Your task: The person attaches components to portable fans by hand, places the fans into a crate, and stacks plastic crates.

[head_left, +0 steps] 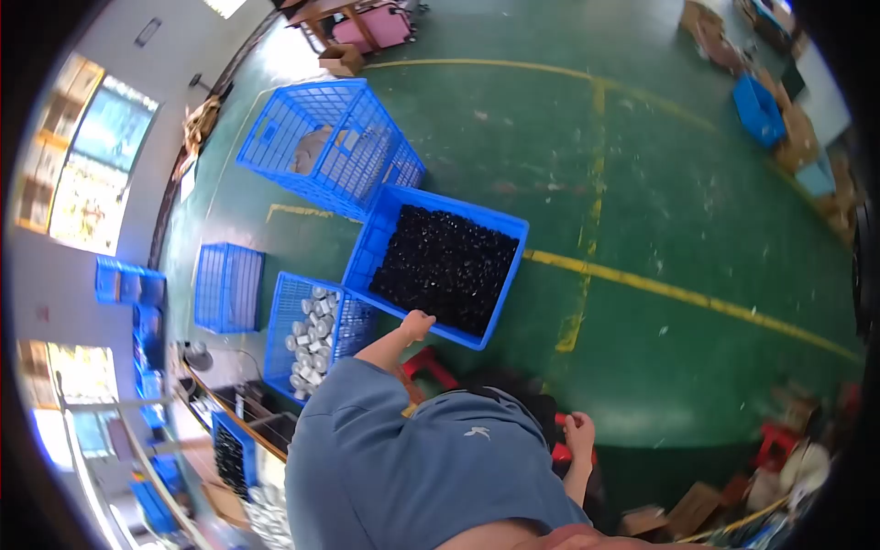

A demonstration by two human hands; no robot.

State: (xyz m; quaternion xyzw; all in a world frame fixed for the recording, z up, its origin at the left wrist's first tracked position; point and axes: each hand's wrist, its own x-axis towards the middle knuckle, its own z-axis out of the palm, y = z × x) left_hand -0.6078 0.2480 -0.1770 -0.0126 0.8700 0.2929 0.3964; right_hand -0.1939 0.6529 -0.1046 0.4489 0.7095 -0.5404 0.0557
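Note:
My left hand (419,324) is closed at the near rim of a large blue bin (515,280), its fingers curled over the edge. Many small, shiny black pieces (445,266) fill much of this bin. On the right side of my body, my right hand (577,431) is beside a red stool (560,451), with its fingers curled together. Whatever it may hold is too small to tell. Left of the bin stands a blue crate (282,316) with silver-white round parts (313,339) inside.
A tall blue mesh crate (330,174) stands beyond the bin, touching or close to it. Another blue crate (227,287) is farther left. Another red stool (429,368) is near my left arm. A workbench (240,417) stands at lower left; yellow lines (678,293) cross the green floor.

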